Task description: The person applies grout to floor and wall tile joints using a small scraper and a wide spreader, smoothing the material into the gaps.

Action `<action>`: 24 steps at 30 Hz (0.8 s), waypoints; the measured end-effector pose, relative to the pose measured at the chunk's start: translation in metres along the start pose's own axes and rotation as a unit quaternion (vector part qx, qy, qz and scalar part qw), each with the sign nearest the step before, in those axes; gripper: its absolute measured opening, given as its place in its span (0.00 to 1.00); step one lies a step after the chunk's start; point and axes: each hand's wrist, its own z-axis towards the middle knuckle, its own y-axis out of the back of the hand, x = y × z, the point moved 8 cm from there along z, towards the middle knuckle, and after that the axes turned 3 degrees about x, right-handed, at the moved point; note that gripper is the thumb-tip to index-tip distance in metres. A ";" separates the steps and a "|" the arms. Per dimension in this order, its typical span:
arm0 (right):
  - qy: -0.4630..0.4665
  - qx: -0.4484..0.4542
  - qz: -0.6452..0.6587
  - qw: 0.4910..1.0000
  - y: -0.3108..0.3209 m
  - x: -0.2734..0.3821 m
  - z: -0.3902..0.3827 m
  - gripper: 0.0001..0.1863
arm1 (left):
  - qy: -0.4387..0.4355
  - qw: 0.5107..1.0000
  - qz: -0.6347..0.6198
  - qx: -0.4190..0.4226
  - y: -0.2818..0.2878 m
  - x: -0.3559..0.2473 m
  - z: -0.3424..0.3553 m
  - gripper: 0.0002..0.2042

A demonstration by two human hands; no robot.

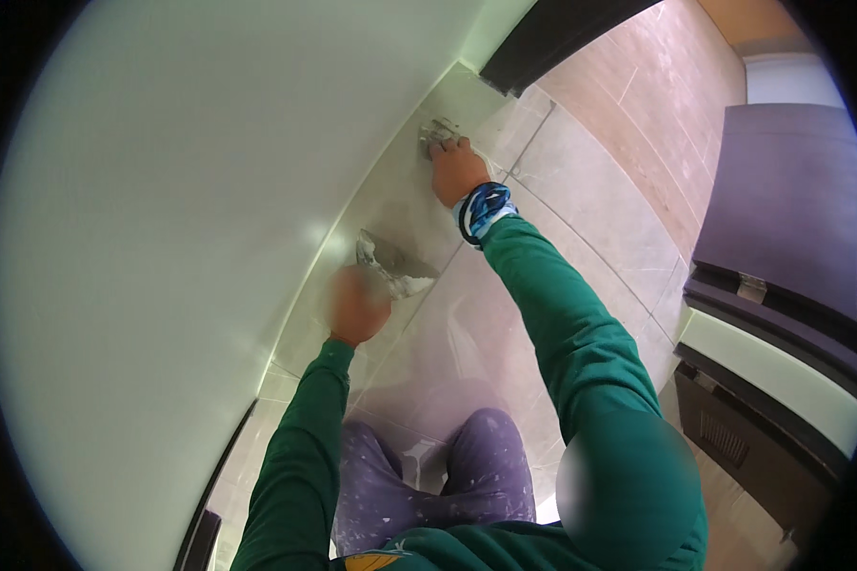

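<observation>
My left hand (357,309) is closed round a wide putty knife (400,262). White paste clings to its metal blade, which is held low over the tiled floor; the hand itself is partly blurred. Farther forward, my right arm reaches out along the foot of the wall. My right hand (459,173) grips a smaller paste-smeared scraper (437,131), down at the tiles close to the wall. My fingers cover its handle.
A plain pale wall (162,219) rises along the left. Large beige floor tiles (590,186) with dark joints meet wood-look flooring (638,76) beyond. A dark door frame (552,43) stands ahead, a dark door (790,209) to the right. My paint-spotted knees are bent below.
</observation>
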 end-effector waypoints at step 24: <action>-0.048 -0.097 -0.040 0.993 0.011 -0.052 -0.065 0.17 | -0.030 0.999 -0.006 -0.016 0.011 -0.008 -0.005 0.15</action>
